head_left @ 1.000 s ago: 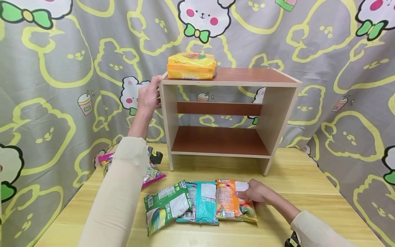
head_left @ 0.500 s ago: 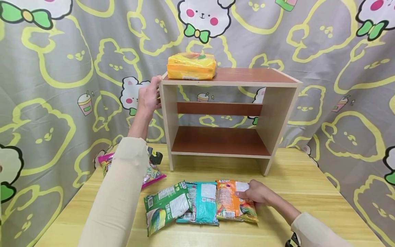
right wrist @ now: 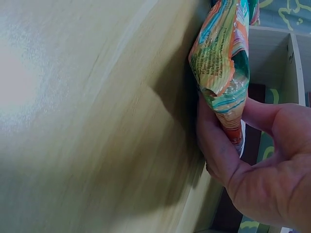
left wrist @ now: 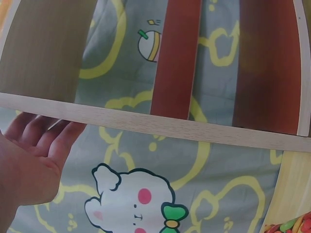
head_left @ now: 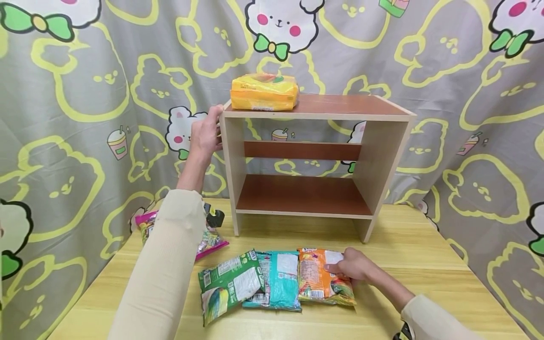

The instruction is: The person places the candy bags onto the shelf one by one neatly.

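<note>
My right hand (head_left: 356, 264) pinches the right edge of an orange candy bag (head_left: 312, 278) on the table, thumb on top. In the right wrist view the fingers (right wrist: 218, 145) pass under the crinkled bag (right wrist: 226, 68). My left hand (head_left: 205, 132) rests against the outer left side of a small shelf unit (head_left: 388, 160), near its top corner. In the left wrist view its fingers (left wrist: 60, 141) reach behind the pale panel edge (left wrist: 146, 121); the thumb is hidden there. Left of the orange bag lie a teal bag (head_left: 284, 283) and a green bag (head_left: 231, 283), which overlaps the teal one.
A yellow packet (head_left: 264, 92) sits on the shelf's top left. Partly behind my left forearm lies a pink-edged bag (head_left: 212, 243) of wrapped sweets. The wooden table (head_left: 408, 255) carries everything, and a patterned curtain (head_left: 467, 118) hangs behind it.
</note>
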Motion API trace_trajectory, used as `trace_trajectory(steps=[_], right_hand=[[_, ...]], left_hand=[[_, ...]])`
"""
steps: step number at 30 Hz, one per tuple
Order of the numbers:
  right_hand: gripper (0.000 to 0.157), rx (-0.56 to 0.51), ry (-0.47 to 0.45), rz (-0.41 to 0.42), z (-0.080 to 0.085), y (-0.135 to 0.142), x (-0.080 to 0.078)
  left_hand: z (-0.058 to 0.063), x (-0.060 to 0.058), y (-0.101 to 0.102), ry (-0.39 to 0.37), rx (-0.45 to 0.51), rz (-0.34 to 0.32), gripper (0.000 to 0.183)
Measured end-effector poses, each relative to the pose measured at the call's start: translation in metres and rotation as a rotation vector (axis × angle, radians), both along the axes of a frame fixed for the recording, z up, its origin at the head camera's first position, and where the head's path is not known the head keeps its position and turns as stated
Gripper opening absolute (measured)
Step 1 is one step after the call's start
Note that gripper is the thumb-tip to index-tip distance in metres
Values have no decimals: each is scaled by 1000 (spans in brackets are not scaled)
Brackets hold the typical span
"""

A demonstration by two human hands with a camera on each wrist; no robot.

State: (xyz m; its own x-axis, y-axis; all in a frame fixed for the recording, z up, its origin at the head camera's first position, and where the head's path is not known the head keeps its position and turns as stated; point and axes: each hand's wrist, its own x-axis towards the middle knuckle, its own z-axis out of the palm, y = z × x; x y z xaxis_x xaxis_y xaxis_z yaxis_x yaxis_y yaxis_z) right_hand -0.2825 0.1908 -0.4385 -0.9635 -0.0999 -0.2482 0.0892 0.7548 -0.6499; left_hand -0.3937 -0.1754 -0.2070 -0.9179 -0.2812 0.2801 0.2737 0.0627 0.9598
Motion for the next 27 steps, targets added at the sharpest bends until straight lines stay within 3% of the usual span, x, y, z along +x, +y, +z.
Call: trace_trajectory(steps=[19,27], right_hand=[[35,-50,73,-27,2,1,-1],[22,-18,147,-40,19,8,-5]], left_hand=[[-1,0,1,-5,8,7,60],[0,0,1,-1,20,5,59]])
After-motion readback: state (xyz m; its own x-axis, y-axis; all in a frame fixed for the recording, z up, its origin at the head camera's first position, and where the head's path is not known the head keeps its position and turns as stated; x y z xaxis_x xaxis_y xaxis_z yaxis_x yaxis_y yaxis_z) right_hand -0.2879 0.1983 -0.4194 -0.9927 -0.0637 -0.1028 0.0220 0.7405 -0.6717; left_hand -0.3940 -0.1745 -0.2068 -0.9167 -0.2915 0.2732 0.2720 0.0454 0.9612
